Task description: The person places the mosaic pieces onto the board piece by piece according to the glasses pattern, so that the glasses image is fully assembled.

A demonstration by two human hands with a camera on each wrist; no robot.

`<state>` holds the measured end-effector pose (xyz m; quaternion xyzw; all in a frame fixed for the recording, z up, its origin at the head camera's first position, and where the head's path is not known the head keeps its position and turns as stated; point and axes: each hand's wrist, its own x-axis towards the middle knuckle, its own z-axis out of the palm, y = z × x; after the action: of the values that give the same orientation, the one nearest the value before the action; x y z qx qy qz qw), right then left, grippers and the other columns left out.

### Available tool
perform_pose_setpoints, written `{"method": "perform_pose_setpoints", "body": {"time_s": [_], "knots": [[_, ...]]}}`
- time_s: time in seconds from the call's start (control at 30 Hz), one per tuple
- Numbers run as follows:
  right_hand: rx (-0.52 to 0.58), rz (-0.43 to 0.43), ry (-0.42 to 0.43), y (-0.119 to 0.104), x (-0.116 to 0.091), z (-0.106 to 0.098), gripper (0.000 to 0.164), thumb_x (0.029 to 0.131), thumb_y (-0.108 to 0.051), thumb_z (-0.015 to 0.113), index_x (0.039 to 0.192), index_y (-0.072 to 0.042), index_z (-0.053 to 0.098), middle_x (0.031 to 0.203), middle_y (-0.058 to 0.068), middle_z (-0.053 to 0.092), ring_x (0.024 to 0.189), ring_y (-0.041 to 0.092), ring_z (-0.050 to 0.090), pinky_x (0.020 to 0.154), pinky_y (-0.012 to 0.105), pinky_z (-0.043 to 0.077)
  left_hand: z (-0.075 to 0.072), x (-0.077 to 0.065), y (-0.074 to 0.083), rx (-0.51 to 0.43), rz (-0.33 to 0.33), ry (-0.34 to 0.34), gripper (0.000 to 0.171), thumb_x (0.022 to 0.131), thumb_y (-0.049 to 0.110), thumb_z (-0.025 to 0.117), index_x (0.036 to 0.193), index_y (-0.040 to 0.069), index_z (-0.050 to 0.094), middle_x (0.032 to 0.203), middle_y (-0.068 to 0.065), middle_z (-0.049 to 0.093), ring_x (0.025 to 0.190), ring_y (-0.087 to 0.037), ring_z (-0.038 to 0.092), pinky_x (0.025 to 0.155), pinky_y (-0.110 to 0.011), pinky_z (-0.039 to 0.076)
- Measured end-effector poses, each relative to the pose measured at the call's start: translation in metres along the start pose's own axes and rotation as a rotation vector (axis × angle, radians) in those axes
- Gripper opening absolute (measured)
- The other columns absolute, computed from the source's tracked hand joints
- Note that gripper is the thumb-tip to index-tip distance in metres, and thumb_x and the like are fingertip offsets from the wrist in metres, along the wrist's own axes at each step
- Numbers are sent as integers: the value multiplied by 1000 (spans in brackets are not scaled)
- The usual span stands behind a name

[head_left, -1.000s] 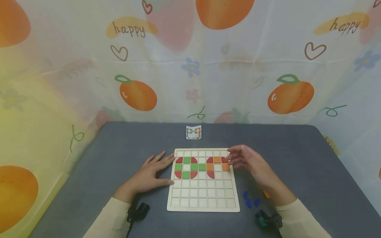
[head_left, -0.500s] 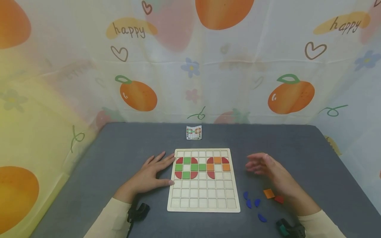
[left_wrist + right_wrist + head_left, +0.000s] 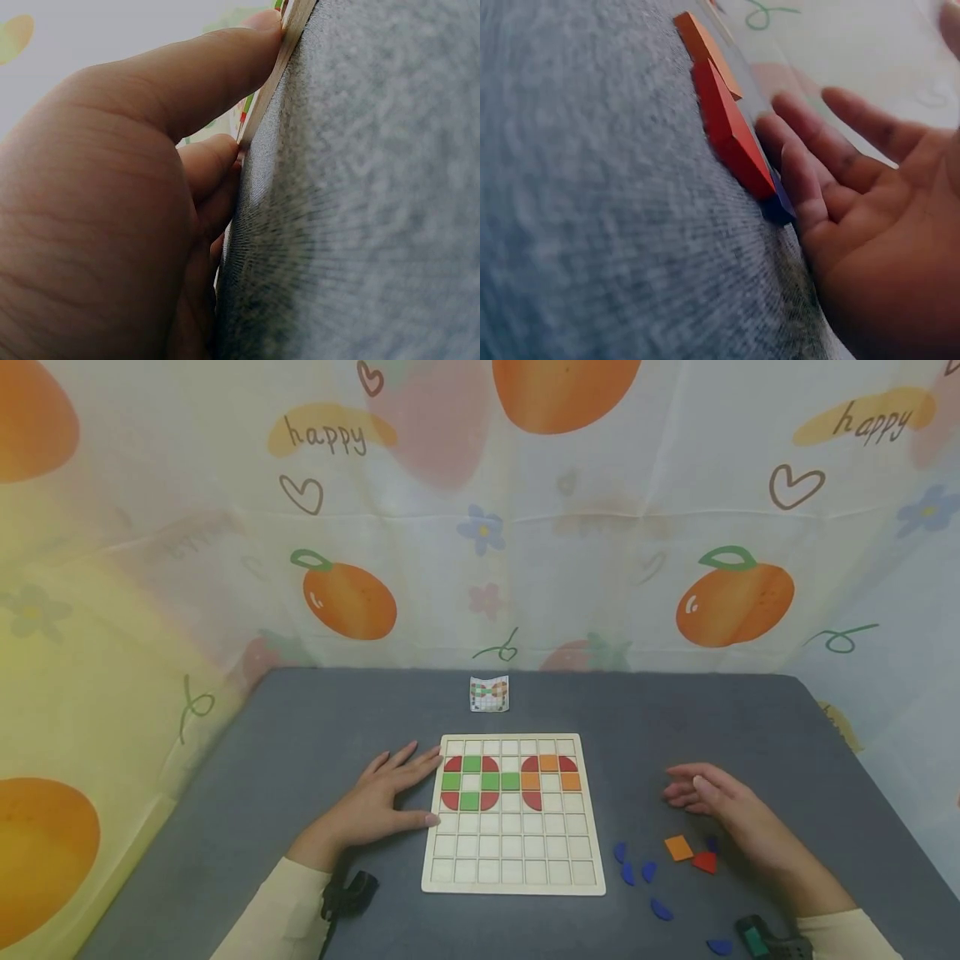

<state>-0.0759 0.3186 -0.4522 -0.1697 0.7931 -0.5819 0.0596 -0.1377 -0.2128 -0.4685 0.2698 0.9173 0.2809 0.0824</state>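
A pale wooden grid board lies on the grey table, with red quarter-round, green square and orange square tiles set in its upper rows. My left hand touches the board's left edge with fingers spread; the left wrist view shows the thumb at the rim. To the right of the board my right hand holds nothing, its fingers loosely bent. Near it lie an orange square tile, a red tile and a blue piece. In the right wrist view the red tile stands close beside the fingers.
Several blue pieces are scattered between the board and my right wrist. Behind the board stands a small pattern card. A printed cloth hangs behind the table's far edge.
My right hand has moved from over the board's right edge out to the right, uncovering the orange, red and blue pieces. The left hand stays in place.
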Motion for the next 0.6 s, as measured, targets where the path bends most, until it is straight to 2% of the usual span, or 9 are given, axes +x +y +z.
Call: {"method": "perform_pose_setpoints", "body": {"time_s": [0.1,0.2,0.33,0.47,0.6], "knots": [[-6,47,-28,5,-2,-1,35,115,-6,51,146,11,55,128,22,68,112,19,70,89,29,58,-1,0,0,-1,0,1,96,93,61,81,171,22,40,174,5,35,165,-36,14,125,-70,4],[-28,82,-70,7,-3,-2,39,108,-5,67,145,7,59,131,22,66,111,19,68,87,32,59,-1,0,1,-4,-4,0,96,93,61,81,171,23,40,174,5,35,165,-36,14,125,-69,4],[-169,56,-137,6,-4,-6,42,100,-11,82,139,-5,68,129,11,68,108,16,66,88,29,56,-1,0,1,-10,-5,-7,95,94,61,80,171,22,40,174,5,35,165,-36,14,125,-69,4],[-307,-41,-187,6,-5,-9,38,94,-14,88,130,-17,74,122,0,68,103,15,61,86,27,52,-1,0,1,-20,0,-10,95,94,60,80,171,21,40,174,4,34,165,-36,13,125,-69,3],[-333,-80,-229,5,-6,-11,31,95,-14,88,123,-21,76,117,-3,64,98,15,59,80,29,51,-1,-1,1,-26,-2,-5,95,94,60,81,171,22,40,174,4,35,165,-36,13,125,-69,3]]}}
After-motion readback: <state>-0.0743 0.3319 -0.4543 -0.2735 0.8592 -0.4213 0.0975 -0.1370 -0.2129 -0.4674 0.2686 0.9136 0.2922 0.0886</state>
